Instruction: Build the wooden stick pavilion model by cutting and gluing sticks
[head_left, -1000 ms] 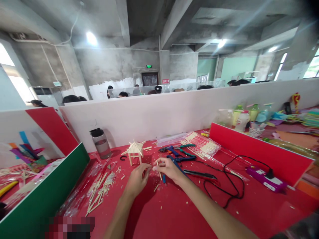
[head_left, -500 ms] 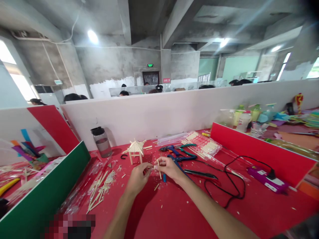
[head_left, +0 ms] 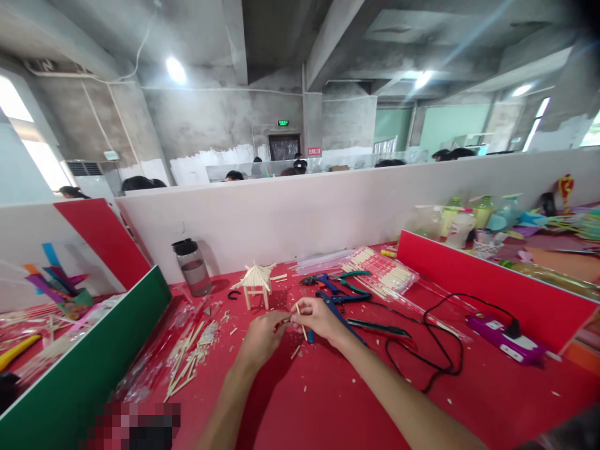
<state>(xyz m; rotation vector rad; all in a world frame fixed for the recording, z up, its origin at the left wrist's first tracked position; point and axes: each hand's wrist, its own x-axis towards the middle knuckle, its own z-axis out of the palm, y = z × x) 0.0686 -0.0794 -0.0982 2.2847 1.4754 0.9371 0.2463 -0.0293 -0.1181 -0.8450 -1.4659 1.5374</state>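
Over the red table, my right hand [head_left: 317,319] pinches a thin pale wooden stick [head_left: 300,320], which leans upright between thumb and fingers. Close against it, my left hand [head_left: 264,335] has its fingers curled together near the stick; what lies between them is too small to make out. A small pavilion of pale sticks [head_left: 256,284], with a pointed roof on legs, stands just behind my left hand. Beyond my right hand lie blue-handled pliers [head_left: 335,299] and green-handled pliers [head_left: 355,282]. The tip of a blue handle [head_left: 310,336] shows below the stick.
A water bottle [head_left: 192,267] stands at the back left, near a green divider [head_left: 94,362]. Cut sticks [head_left: 180,372] and plastic wrap lie left. A black knife [head_left: 379,327], a stick pack [head_left: 384,270], a cable and a purple power strip [head_left: 506,339] lie right.
My left hand has turned, its back now facing up more and its fingers curled out of sight. The stick in my right hand leans a little more.
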